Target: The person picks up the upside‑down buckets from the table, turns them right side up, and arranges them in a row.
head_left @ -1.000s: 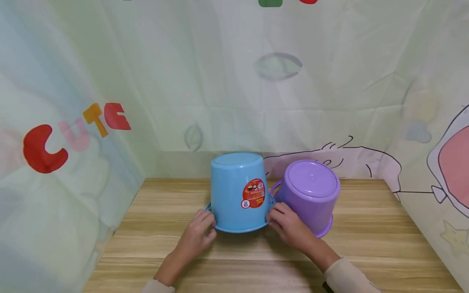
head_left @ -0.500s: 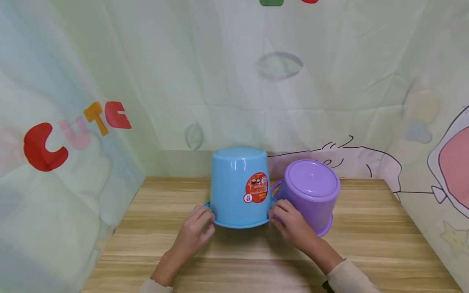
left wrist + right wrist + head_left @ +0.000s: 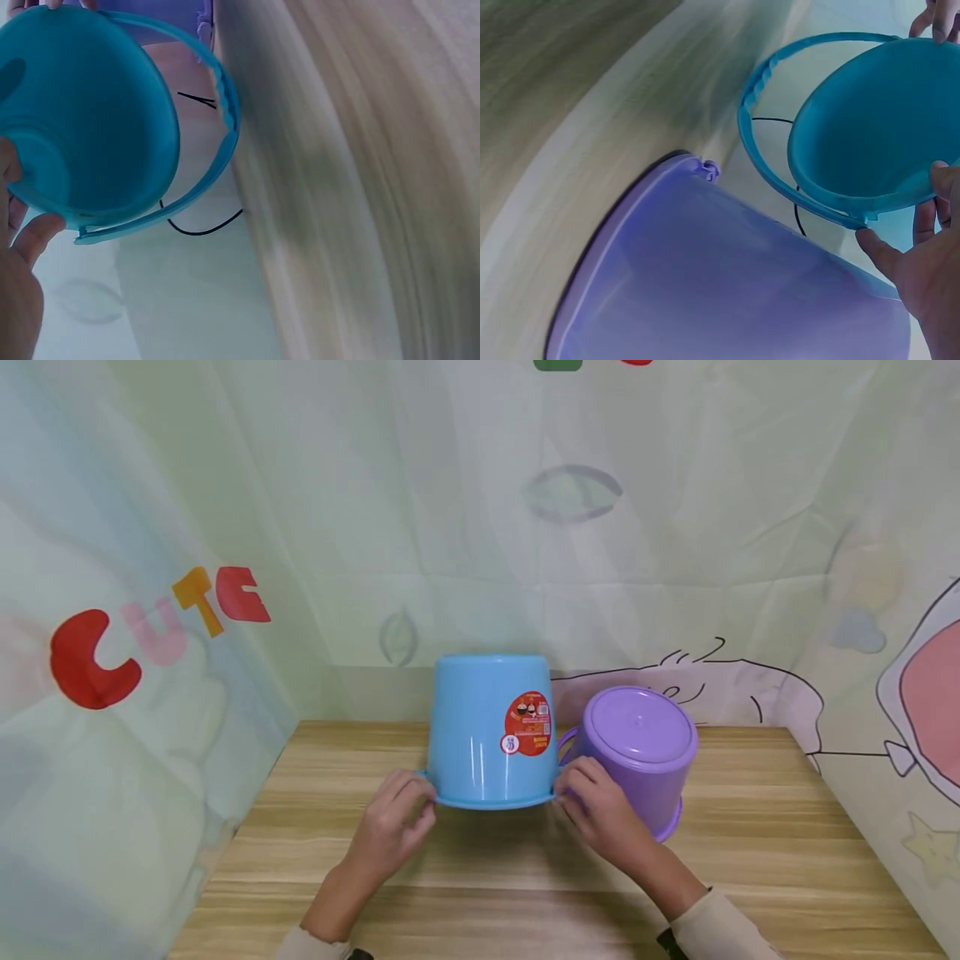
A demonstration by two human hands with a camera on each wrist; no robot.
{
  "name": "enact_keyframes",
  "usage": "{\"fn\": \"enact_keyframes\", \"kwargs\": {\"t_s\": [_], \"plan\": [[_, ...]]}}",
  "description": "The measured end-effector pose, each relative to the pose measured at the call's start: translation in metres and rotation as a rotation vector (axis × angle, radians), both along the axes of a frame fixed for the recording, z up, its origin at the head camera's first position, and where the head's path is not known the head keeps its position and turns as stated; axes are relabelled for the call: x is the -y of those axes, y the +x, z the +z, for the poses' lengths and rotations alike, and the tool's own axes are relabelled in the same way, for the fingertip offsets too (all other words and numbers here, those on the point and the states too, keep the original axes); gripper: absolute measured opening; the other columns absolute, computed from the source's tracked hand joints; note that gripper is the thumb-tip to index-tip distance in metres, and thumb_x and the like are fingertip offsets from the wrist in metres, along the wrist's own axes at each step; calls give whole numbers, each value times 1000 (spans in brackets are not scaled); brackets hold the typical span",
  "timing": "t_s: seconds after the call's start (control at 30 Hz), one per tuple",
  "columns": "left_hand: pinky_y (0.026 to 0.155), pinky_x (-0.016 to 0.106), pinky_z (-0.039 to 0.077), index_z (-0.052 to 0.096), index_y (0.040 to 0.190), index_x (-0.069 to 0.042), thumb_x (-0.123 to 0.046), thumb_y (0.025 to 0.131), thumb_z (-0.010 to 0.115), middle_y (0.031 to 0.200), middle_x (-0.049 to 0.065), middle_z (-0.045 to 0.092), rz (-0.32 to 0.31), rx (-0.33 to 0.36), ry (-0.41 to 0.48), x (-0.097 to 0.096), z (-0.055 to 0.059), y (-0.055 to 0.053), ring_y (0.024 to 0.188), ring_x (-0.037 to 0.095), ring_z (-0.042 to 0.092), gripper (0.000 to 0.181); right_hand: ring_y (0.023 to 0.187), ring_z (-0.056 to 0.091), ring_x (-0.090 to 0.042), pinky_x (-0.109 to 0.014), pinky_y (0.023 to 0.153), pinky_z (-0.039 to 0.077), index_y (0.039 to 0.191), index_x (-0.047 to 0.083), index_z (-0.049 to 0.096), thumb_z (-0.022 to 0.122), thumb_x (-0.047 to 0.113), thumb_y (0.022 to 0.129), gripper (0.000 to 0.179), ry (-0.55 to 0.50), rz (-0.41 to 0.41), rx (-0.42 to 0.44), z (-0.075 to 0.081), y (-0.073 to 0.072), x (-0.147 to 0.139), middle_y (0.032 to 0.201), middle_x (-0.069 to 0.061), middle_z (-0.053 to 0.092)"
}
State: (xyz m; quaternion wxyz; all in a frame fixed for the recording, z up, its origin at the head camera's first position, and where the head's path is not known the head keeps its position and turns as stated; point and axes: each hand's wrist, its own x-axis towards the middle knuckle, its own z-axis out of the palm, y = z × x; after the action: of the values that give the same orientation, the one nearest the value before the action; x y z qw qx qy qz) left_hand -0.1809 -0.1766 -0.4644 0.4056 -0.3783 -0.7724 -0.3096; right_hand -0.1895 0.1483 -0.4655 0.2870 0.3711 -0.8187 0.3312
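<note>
A blue bucket [image 3: 480, 727] with a round red sticker hangs tilted, bottom up and away, its mouth facing the person and down. My left hand [image 3: 393, 818] pinches its rim at the left side, and my right hand [image 3: 600, 802] grips the rim at the right. In the left wrist view the bucket's hollow inside [image 3: 97, 112] shows, with nothing in it. Its curved handle [image 3: 761, 146] dangles below the rim in the right wrist view. Just right of it a purple bucket [image 3: 641, 743] stands upside down on the table, right by my right hand.
The wood-grain table [image 3: 352, 893] spreads under both buckets. A printed cloth curtain [image 3: 465, 527] rises behind the table's back edge and along both sides. The purple bucket's rim [image 3: 592, 262] sits on the tabletop.
Both hands have raised the blue bucket a little and tipped it, so its bottom has turned away from view and its mouth toward the person. The purple bucket has stayed put.
</note>
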Motion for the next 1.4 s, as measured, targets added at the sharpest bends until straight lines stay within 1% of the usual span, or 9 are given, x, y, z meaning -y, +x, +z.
{"fn": "enact_keyframes", "kwargs": {"t_s": [0.1, 0.3, 0.37, 0.47, 0.7, 0.8, 0.93, 1.17, 1.4], "plan": [[81, 22, 54, 66, 88, -2, 8, 77, 61, 90, 5, 65, -5, -6, 9, 0, 4, 0, 85, 22, 62, 16, 101, 56, -15, -21, 88, 49, 95, 12, 63, 73, -9, 84, 25, -4, -8, 6, 5, 1, 0, 102, 2, 60], [78, 22, 53, 66, 88, -1, 9, 76, 60, 88, 6, 64, -24, -52, 33, 0, 11, 0, 83, 21, 61, 17, 101, 57, -17, -21, 91, 48, 94, 11, 63, 73, -12, 82, 27, -37, 5, -11, 11, 0, 1, 102, -1, 60], [76, 22, 53, 66, 88, -1, 8, 78, 60, 88, 6, 64, -25, -64, 35, 0, 13, -1, 82, 20, 60, 15, 102, 57, -18, -21, 91, 48, 93, 10, 62, 74, -13, 81, 28, -49, 10, -19, 13, -1, 2, 102, -1, 60], [74, 23, 54, 67, 88, 0, 3, 86, 57, 88, 6, 65, -19, -88, 35, 0, 17, -2, 81, 20, 61, 10, 101, 57, -19, -21, 92, 48, 93, 10, 62, 74, -13, 81, 29, -64, 12, -27, 15, -1, 3, 102, -2, 60], [73, 24, 55, 67, 88, 1, 0, 91, 54, 88, 7, 65, -7, -138, 25, 0, 29, -3, 80, 22, 62, 13, 100, 59, -17, -19, 90, 50, 94, 10, 63, 77, -11, 81, 29, -67, -8, -18, 24, 0, 3, 102, -1, 60], [73, 25, 56, 68, 89, 1, -4, 96, 53, 88, 8, 66, 2, -166, 16, 0, 35, -3, 79, 22, 63, 18, 100, 59, -16, -17, 92, 50, 95, 9, 62, 77, -10, 83, 27, -73, -1, -12, 29, 1, 4, 102, -1, 60], [70, 26, 56, 68, 89, 2, -6, 99, 52, 87, 9, 66, 3, -196, 10, 0, 44, -4, 78, 22, 63, 21, 99, 60, -18, -18, 93, 50, 97, 7, 61, 75, -13, 83, 28, -87, 16, -44, 35, 1, 5, 102, -3, 61], [67, 26, 56, 69, 90, 2, -9, 102, 53, 88, 9, 68, 1, -207, 1, 0, 58, -3, 77, 21, 64, 22, 99, 61, -21, -17, 94, 50, 99, 5, 61, 74, -13, 83, 28, -93, 17, -56, 45, 2, 6, 103, -7, 61], [64, 25, 55, 69, 94, 2, -9, 102, 53, 90, 9, 68, -9, -205, -13, 1, 66, -1, 77, 20, 64, 21, 99, 61, -20, -16, 92, 51, 102, 4, 60, 76, -14, 81, 32, -98, 3, -59, 53, 6, 6, 104, -6, 61]]}}
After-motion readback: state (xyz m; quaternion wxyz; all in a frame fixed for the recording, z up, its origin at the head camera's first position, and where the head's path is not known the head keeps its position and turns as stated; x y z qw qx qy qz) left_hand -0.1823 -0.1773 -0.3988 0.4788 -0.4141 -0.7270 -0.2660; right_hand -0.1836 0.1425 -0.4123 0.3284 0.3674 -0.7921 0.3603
